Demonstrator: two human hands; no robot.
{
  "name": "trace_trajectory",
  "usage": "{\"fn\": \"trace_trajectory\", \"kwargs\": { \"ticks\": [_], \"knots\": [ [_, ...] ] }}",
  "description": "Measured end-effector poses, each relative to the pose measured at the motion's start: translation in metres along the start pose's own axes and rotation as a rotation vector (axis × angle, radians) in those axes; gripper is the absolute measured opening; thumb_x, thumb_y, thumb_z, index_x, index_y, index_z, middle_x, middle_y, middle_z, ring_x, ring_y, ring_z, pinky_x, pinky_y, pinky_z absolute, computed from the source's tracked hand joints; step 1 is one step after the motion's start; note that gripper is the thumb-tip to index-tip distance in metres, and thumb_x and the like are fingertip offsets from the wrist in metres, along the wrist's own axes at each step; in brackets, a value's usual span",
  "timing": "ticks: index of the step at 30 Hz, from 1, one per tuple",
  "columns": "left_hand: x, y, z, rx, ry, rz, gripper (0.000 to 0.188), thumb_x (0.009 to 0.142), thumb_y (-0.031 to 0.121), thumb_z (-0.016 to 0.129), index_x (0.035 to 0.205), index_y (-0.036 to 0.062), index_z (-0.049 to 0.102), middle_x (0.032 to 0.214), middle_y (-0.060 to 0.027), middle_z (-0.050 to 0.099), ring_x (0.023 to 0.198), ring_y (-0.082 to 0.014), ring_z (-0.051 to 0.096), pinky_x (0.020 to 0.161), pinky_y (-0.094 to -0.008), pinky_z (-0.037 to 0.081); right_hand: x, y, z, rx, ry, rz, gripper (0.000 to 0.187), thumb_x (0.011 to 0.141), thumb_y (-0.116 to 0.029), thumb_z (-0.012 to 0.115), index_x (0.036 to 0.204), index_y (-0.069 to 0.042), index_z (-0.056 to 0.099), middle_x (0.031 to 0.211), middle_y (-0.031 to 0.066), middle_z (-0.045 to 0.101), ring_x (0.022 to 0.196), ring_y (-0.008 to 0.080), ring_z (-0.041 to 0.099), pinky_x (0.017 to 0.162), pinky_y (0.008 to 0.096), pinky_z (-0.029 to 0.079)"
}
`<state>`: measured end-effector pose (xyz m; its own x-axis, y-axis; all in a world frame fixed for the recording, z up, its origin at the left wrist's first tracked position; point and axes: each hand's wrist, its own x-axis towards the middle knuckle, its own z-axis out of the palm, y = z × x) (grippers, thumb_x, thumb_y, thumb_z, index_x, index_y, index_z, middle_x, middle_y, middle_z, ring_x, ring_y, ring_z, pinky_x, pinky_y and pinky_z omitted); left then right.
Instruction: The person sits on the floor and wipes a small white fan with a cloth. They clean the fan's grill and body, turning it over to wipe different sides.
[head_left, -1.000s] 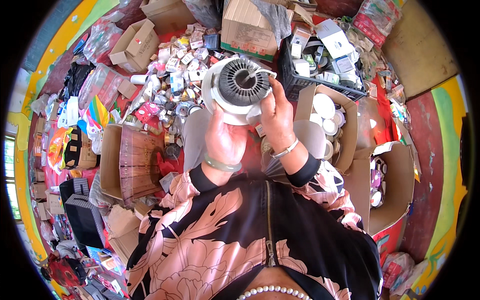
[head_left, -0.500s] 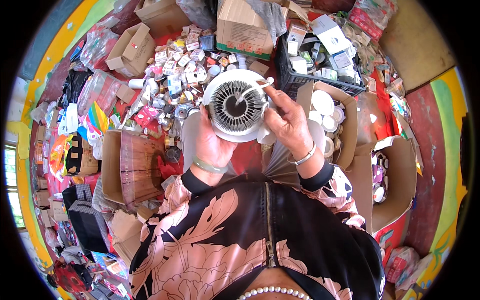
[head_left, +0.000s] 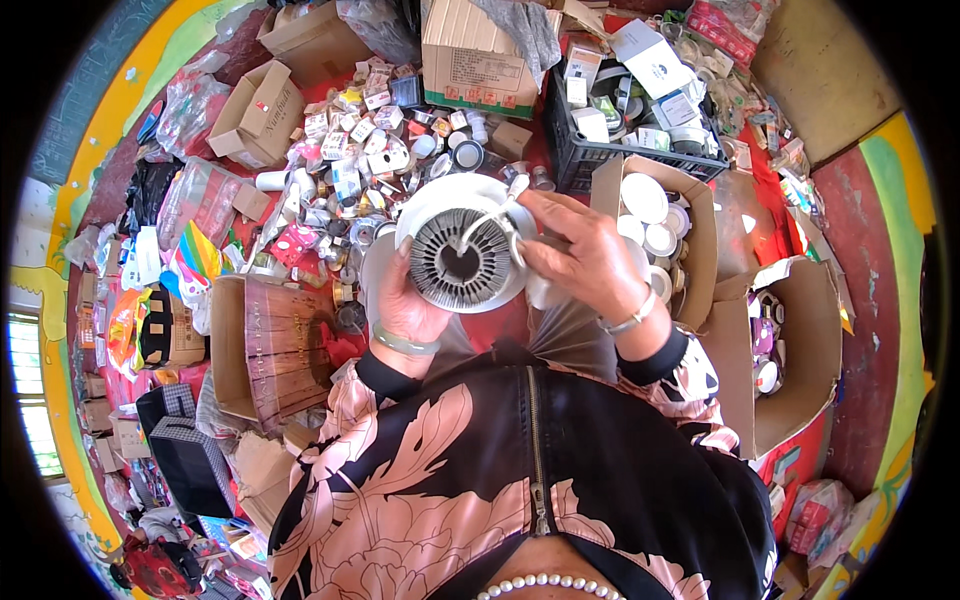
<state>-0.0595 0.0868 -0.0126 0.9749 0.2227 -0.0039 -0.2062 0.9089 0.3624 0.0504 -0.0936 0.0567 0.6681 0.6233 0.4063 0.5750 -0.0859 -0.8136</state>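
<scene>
Held over my lap is a round downlight (head_left: pixel 437 290) with dark metal cooling fins facing up and a wide white rim. A short white cord (head_left: pixel 484 222) rises from its middle and ends in a small white connector. My left hand (head_left: pixel 408 305) is closed on the lamp's left edge, thumb on top near the fins. My right hand (head_left: pixel 590 250) pinches the cord near its connector between thumb and fingers, at the lamp's right side. Below that hand hangs a crumpled whitish cloth or wrap (head_left: pixel 543 292); whether its hidden fingers hold it I cannot tell.
Small boxes and lamp parts (head_left: pixel 375 140) lie heaped ahead. A dark plastic crate (head_left: pixel 585 160) of boxes stands at the far right. Nearer are a carton (head_left: pixel 610 190) of white round lamps and another open carton (head_left: pixel 800 400). On the left stands a wood-patterned box (head_left: pixel 275 350).
The downlight has shifted slightly left and tilted, showing more of its finned side. My right hand has moved a little right, and the cord now stretches up toward it.
</scene>
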Motion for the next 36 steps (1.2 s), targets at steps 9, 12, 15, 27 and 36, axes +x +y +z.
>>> {"fn": "trace_trajectory", "kwargs": {
  "ticks": [9,12,15,27,36],
  "knots": [
    [-0.01,0.014,-0.003,0.037,-0.103,0.008,0.049,0.088,0.022,0.052,0.126,-0.0076,0.043,0.121,-0.0186,0.054,0.112,-0.0296,0.053,0.099,-0.0431,0.041,0.013,-0.024,-0.053,0.41,0.22,0.409,0.017,0.088,-0.006,0.057,0.103,0.001,0.063,0.086,0.0018,0.065,0.07,0.006,0.058,0.061,0.0188,0.047],
    [-0.012,0.008,0.006,0.246,-0.051,0.061,0.048,0.085,0.017,0.056,0.125,-0.0087,0.044,0.12,-0.0175,0.055,0.11,-0.0276,0.055,0.096,-0.0404,0.044,0.016,-0.035,-0.025,0.65,0.251,0.208,0.026,0.086,-0.004,0.061,0.111,0.0,0.056,0.092,0.0031,0.063,0.077,0.0073,0.059,0.068,0.0218,0.052],
    [-0.013,0.006,0.015,0.314,-0.028,0.062,0.048,0.085,0.016,0.057,0.124,-0.0084,0.044,0.12,-0.0171,0.055,0.11,-0.0268,0.056,0.095,-0.0396,0.044,0.009,-0.023,0.001,0.471,0.18,0.117,0.022,0.075,0.004,0.066,0.095,-0.003,0.063,0.087,0.0022,0.063,0.073,0.0097,0.058,0.062,0.0248,0.048],
    [-0.034,0.006,0.004,0.24,0.043,-0.07,0.047,0.085,0.012,0.058,0.124,-0.0091,0.043,0.117,-0.0175,0.057,0.107,-0.0269,0.058,0.093,-0.0403,0.047,-0.008,-0.012,-0.007,0.087,-0.253,0.042,0.018,0.068,0.007,0.066,0.084,-0.001,0.068,0.086,0.0072,0.064,0.079,0.0188,0.062,0.07,0.0279,0.049],
    [-0.041,-0.013,0.012,0.405,0.011,-0.314,0.046,0.084,0.018,0.063,0.121,-0.0065,0.049,0.111,-0.013,0.06,0.099,-0.0207,0.06,0.089,-0.0341,0.047,-0.003,-0.006,0.007,0.143,-0.199,-0.125,0.009,0.069,0.003,0.066,0.078,-0.001,0.064,0.078,0.0104,0.062,0.07,0.0249,0.061,0.064,0.032,0.049]
  ]
}}
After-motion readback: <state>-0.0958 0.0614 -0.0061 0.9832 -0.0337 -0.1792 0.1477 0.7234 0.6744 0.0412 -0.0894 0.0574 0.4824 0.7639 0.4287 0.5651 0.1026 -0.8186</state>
